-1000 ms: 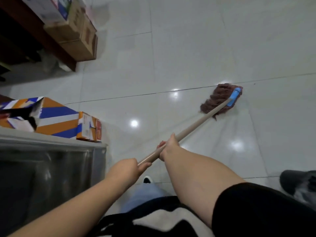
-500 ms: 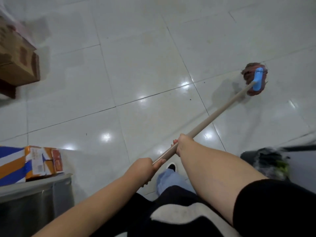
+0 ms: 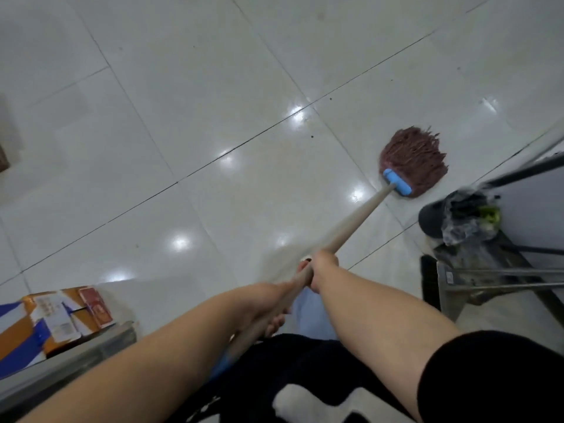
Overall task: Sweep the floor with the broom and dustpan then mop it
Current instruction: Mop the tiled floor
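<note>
Mopping stage is under way: left hand [image 3: 268, 303] and right hand [image 3: 320, 270] both grip the pale wooden-handled mop [image 3: 351, 221], its maroon string head [image 3: 415, 160] resting on the glossy white tiled floor [image 3: 183, 117]; most tiles appear unfinished.

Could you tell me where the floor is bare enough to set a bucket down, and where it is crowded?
Bare tiles stretch left and ahead of the mop head, up to the orange and blue box. The right is crowded: the black bin and dustpan sit close behind the mop.
</note>
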Tool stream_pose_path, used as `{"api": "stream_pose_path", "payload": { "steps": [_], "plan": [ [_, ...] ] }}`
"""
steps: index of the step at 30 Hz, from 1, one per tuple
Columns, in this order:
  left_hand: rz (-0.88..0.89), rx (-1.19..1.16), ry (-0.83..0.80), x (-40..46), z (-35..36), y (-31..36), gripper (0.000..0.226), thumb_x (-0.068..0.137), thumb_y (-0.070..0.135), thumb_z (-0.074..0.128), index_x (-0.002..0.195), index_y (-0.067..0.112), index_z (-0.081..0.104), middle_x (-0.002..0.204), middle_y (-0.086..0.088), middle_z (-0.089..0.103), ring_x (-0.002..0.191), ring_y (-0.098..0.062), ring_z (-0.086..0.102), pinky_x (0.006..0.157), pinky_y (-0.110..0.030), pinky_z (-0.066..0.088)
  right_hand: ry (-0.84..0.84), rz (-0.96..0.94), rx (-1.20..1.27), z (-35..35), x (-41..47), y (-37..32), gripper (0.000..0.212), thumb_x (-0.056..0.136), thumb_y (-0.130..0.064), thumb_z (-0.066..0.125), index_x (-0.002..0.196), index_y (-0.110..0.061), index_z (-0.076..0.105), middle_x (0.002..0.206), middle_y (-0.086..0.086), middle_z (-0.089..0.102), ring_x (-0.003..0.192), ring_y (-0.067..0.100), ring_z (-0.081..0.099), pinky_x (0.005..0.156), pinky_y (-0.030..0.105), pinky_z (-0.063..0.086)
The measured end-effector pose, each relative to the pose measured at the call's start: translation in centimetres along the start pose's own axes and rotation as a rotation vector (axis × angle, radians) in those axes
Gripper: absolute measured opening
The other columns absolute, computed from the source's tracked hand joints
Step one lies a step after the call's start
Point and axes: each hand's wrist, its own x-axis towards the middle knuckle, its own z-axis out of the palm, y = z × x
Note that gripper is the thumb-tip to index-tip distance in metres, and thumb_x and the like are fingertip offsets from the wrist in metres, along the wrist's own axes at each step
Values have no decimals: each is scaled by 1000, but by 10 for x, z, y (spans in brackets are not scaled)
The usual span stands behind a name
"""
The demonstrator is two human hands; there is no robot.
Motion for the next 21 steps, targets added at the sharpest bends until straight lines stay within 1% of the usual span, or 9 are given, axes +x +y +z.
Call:
{"api": "stream_pose_path", "payload": {
  "steps": [2,4,7,10,12,14,18,19,21],
  "plan": [
    [-31,-73,-17,-3,-21,-47,51,91,62,35,77,13,43,41,3,41,29,-5,37,34,-11,33,-31,21,-23,12,-19,38,21,102,-22,29,118,-15,41,59,11,44,40,18,39,33,16,36],
    [-36,-118,-3,-9,-40,-87,47,94,56,35,80,12,44,40,3,42,28,-5,38,32,-12,34,-40,-9,-79,29,-38,69,36,103,-28,28,134,-12,35,56,12,45,37,18,40,36,21,37],
    [-45,-107,51,-26,-63,-141,47,94,55,35,78,13,45,41,3,41,29,-5,35,33,-11,32,-70,-33,-142,56,-69,124,43,103,-32,29,139,-9,31,56,13,47,44,20,43,42,26,40],
    [-99,-140,72,-50,-91,-201,46,94,55,36,78,13,47,47,2,40,33,-7,37,37,-13,33,-140,12,-68,83,-103,186,39,101,-36,32,131,-11,35,55,12,49,46,20,47,43,24,44],
    [-141,-187,73,-69,-108,-239,48,93,56,37,83,10,50,49,-2,46,39,-12,47,44,-19,43,-201,111,58,99,-118,225,41,98,-42,38,125,-11,40,57,12,51,47,20,50,41,21,47],
    [-209,-116,99,-87,-122,-268,54,92,60,34,88,10,53,50,-5,53,44,-16,56,54,-26,49,-248,213,102,111,-127,255,44,94,-49,45,112,-10,44,57,9,54,46,18,52,42,21,48],
    [-226,53,150,-101,-129,-290,54,93,60,30,85,11,52,47,1,45,32,-9,43,41,-18,39,-243,257,100,120,-128,268,41,90,-52,47,80,-14,41,29,0,43,24,13,38,38,14,37],
    [-214,81,149,-100,-125,-289,53,93,60,29,86,12,51,48,1,43,32,-9,41,39,-18,38,-221,258,101,117,-127,266,42,91,-52,46,74,-14,39,29,-1,40,26,13,37,39,13,36],
    [-204,121,133,-96,-109,-281,53,95,59,25,91,12,48,53,-1,41,32,-9,39,38,-18,37,-187,260,73,107,-124,259,41,92,-50,45,73,-15,40,42,0,42,38,13,37,40,15,35]
  ]
}}
